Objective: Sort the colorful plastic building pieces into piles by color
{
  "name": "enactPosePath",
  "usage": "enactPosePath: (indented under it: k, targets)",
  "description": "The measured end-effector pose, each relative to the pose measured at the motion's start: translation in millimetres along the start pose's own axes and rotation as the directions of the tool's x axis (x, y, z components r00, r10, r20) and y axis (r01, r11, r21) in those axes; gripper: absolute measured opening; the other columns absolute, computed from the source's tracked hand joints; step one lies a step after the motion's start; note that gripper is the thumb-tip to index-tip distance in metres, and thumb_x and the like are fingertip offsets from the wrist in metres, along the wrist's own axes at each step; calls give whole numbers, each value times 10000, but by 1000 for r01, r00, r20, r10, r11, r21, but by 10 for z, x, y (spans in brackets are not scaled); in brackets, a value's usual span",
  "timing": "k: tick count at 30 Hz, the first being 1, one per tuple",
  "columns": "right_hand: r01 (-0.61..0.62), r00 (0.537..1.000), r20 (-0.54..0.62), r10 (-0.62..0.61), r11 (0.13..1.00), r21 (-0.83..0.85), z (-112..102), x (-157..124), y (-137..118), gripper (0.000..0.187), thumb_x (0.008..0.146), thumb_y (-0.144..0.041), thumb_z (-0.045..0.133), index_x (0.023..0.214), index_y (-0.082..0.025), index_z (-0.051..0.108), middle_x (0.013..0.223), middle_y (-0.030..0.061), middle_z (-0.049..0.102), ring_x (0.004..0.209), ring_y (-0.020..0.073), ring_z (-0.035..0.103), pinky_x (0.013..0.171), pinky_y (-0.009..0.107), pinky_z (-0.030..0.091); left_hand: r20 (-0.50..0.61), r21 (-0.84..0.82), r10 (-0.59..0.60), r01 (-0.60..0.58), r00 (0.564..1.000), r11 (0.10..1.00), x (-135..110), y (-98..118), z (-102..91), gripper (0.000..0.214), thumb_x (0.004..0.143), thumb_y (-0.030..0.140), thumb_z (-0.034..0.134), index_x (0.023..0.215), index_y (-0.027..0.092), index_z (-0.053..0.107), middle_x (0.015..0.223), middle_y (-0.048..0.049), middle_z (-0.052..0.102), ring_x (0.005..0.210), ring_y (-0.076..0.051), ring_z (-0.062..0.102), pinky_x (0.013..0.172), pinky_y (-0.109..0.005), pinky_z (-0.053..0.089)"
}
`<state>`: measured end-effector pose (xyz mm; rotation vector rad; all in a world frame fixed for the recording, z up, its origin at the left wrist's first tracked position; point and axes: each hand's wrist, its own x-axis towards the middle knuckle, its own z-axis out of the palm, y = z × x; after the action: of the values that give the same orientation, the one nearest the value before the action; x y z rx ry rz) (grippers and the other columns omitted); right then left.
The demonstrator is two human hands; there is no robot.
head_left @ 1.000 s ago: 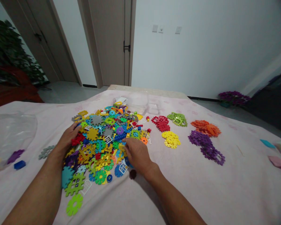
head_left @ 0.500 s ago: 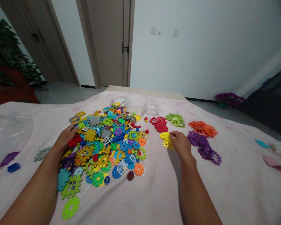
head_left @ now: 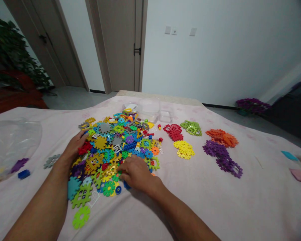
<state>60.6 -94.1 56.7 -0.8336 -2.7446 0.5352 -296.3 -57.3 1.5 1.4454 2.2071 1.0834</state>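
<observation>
A large mixed pile of plastic toy building pieces [head_left: 100, 143] lies on the pink cloth, mostly notched discs, gear-like squares and small bricks. Against its left edge rests my left hand [head_left: 75, 147], beside some red bricks [head_left: 85, 148]. Its fingers are stretched along the pile, the tips partly hidden. My right hand [head_left: 135, 170] reaches down onto the near right side of the pile, over gold and green pieces. Thumb and forefinger look apart, with no piece visible between them; the other fingers are hidden. Yellow discs [head_left: 184, 149] lie in a separate group to the right.
Separate groups of red [head_left: 174, 132], lime green [head_left: 191, 128], orange [head_left: 222, 138] and purple [head_left: 222, 157] pieces lie at right. Clear plastic containers [head_left: 149, 108] stand behind the pile. A transparent bag [head_left: 12, 144] lies at far left, near a blue brick [head_left: 23, 174].
My right hand has moved left from the yellow discs to the pile. The yellow group now lies uncovered. My left hand stays at the pile's left edge; the view has shifted slightly.
</observation>
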Motion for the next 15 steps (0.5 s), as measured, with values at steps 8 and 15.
enactPosePath:
  k: [8,15]
  targets:
    - [-61,994,-96,57,997,-37,173,95,-71,574,851,-465,729,1357,-246,568,1142,59,652,1042,239,541,838,349,410,18,-53,-28,29,999,998,39,-49,1,613,943,509,435,1417,140,562,1407,-120,612,1265,-273,574,1120,-409,394]
    - [84,994,-48,-99,965,-247,233,242,-175,283,848,-438,749,962,-185,694,1009,71,649,970,247,550,746,341,425,25,-53,-12,14,1000,999,47,-76,5,616,946,535,422,1408,152,563,1399,-107,620,1249,-259,583,1113,-386,400]
